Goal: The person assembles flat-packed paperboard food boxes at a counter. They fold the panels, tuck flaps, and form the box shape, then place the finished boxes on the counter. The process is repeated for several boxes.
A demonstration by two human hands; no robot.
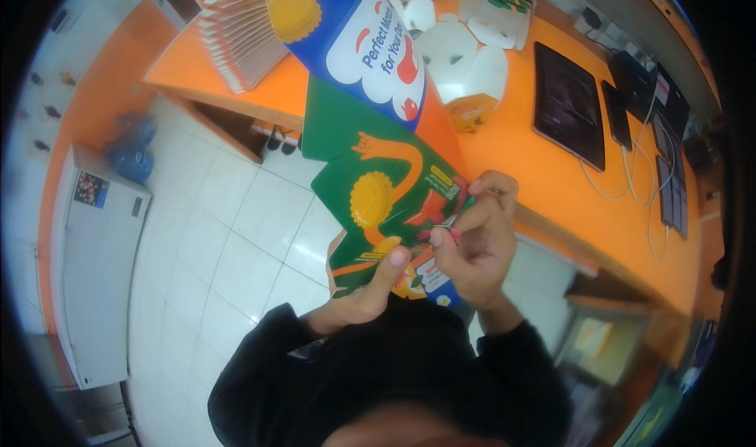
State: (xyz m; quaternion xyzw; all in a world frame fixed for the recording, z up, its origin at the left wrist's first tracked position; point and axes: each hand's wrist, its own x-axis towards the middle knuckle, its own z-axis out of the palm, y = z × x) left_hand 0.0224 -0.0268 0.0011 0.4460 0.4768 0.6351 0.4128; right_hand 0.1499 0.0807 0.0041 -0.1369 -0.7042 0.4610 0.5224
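Note:
A printed cardboard food carton [335, 128], green and blue with yellow and orange drawings, is held out in front of my body. It is partly folded, its blue panel reaching up over the table edge. My left hand [364, 299] grips the carton's lower left edge, thumb lying on the green face and the other fingers hidden beneath. At the right edge, my right hand [482, 250] pinches a small flap of the carton between thumb and fingers. Folds under the right fingers are too small to make out.
An orange table [512, 132] spans the far side and right. On it are a stack of flat cartons [236, 37], several formed white boxes [465, 69], a tablet [568, 104], a phone [617, 114] and white cables. A white fridge [98, 274] and blue water bottles [132, 157] stand left.

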